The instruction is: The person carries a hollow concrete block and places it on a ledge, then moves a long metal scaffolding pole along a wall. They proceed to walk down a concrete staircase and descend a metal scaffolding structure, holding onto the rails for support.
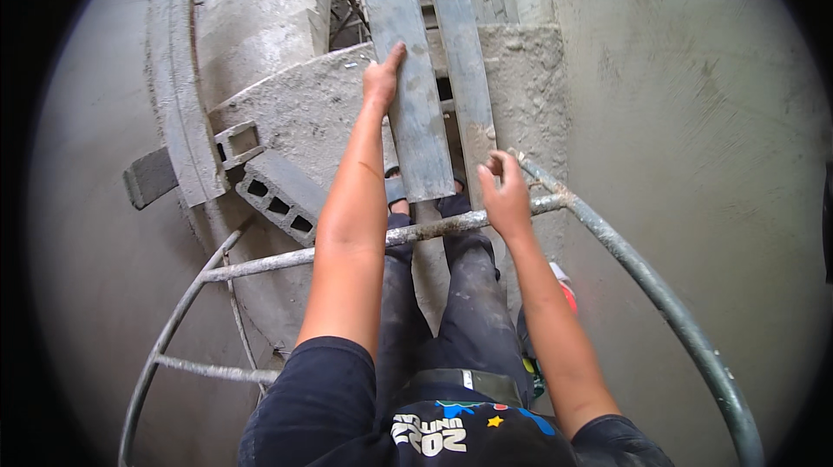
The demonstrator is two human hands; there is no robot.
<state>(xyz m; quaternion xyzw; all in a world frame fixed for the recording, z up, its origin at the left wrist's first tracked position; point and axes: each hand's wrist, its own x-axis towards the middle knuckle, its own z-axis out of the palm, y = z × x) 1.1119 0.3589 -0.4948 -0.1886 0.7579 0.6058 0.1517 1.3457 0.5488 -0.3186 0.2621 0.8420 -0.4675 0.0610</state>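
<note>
Handling of the long grey plank [415, 102] seems to be the step in hand, most likely shifting it or lining it up; the next move would probably call for a second hold on its right edge, so that it does not twist. The plastered wall [685, 120] at right is the broadest surface, smooth and dull grey, with faint scrape marks. Next in size comes a scaffold frame [661, 295] of round, bent metal tube, its crossbar [438, 226] crusted with pale residue. Beyond the crossbar spreads rough concrete [286, 98], grainy and pitted.

The plank itself is flat and straight-edged, its bluish-grey face blotched darker; its near end stops above the person's feet [399, 206], short of the crossbar. A second plank [460, 50] runs along its right edge across a narrow gap, stained brownish toward its near end. Off the left edge lie a hollow concrete block [295, 191], coarse and squared, with three dark cavities, and a solid-looking block [149, 178].

The left hand [381, 81] seems to clasp the plank's left edge, one digit laid over the upper face, the others hidden. The right hand [508, 198] hovers near the second plank's right edge, its fingers loosely curled and pinching nothing visible.
</note>
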